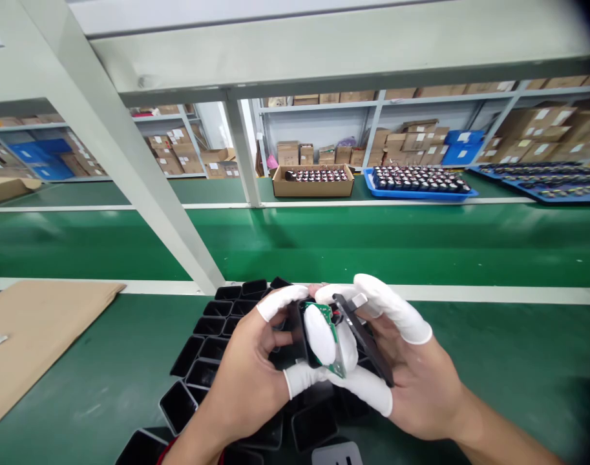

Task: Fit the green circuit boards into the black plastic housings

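Note:
White finger cots cover several fingers of both hands. My left hand [249, 368] is closed around a black plastic housing [298, 332]. Between the hands, a green circuit board [340, 365] with white oval pads [320, 334] on it sits at the mouth of the housing. My right hand [411, 368] grips a black cover plate [365, 339], tilted and apart from the housing, with a small pale block at its upper end. A bit of red wire shows between board and plate. Below the hands stand rows of open black plastic boxes [200, 355].
A grey slotted part [337, 454] lies at the bottom edge. Cardboard [47, 336] covers the bench at left. Beyond the green conveyor belt [295, 239] are a carton [313, 187] and a blue tray [421, 191] of parts. A slanted metal post [144, 174] rises at left.

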A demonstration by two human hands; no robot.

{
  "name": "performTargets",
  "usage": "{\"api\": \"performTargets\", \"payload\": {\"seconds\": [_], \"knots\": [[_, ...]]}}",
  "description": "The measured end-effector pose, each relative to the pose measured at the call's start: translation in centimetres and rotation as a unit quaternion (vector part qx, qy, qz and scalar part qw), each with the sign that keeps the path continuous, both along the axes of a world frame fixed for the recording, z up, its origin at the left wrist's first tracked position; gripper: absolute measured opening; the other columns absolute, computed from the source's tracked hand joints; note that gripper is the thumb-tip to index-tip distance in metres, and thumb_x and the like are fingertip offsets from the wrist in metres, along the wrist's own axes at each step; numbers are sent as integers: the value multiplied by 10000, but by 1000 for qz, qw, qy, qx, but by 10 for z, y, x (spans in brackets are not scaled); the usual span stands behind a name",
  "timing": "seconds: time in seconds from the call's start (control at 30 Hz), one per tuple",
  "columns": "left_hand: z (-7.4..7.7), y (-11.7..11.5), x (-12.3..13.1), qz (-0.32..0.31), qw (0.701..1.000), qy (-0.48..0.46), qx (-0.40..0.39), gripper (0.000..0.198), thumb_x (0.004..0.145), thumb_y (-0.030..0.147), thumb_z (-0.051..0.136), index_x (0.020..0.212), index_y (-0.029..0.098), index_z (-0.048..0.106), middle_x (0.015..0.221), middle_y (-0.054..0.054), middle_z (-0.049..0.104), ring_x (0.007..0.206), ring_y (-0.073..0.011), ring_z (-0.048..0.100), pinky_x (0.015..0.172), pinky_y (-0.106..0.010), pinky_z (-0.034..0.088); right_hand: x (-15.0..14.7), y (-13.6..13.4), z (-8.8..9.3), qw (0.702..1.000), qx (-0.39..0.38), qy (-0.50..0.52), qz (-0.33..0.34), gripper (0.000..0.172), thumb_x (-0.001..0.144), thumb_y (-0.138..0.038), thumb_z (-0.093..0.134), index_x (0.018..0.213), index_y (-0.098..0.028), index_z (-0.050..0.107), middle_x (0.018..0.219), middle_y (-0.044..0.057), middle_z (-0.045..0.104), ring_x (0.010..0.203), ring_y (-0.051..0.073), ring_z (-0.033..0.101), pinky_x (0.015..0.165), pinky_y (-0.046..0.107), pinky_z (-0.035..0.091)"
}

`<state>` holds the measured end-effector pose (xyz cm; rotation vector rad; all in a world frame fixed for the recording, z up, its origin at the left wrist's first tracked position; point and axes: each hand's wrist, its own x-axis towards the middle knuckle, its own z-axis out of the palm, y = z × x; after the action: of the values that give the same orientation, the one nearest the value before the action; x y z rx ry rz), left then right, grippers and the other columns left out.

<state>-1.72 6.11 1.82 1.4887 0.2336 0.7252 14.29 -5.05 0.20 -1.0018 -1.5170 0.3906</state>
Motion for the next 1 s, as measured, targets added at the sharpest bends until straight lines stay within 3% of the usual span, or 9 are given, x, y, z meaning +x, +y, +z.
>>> {"api": "performTargets", "payload": {"seconds": [0.37,0.5,0.7,1.0], "knots": [[0,0,-2,7,1000,16,7,595,741,123,862,1237,354,627,1283,-32,627,1145,-226,632,864,-211,602,0,-5,5,999,-22,-31,-14,892,865,-51,634,1535,-456,207,1469,-25,487,1359,187,473,1159,363,417],[2,-1,-2,11,999,25,22,585,749,105,843,1217,390,638,1277,-8,627,1208,-249,596,839,-205,605,-1,-5,6,997,-22,-74,-29,880,869,-60,600,1525,-495,207,1516,-81,423,1408,186,409,1216,388,331],[-1,0,-2,19,1000,23,8,573,753,131,850,1227,364,630,1293,-15,618,1082,-194,649,838,-202,604,-3,-5,8,998,-44,-18,-31,832,890,-84,629,1518,-471,246,1451,-26,508,1305,188,535,1111,318,466],[1,-3,-2,32,998,46,38,582,741,108,830,1223,380,651,1257,-20,624,1091,-229,648,835,-244,618,1,-7,5,995,-48,-72,-40,854,870,-77,612,1521,-479,234,1501,-64,447,1370,201,462,1190,382,378]]}}
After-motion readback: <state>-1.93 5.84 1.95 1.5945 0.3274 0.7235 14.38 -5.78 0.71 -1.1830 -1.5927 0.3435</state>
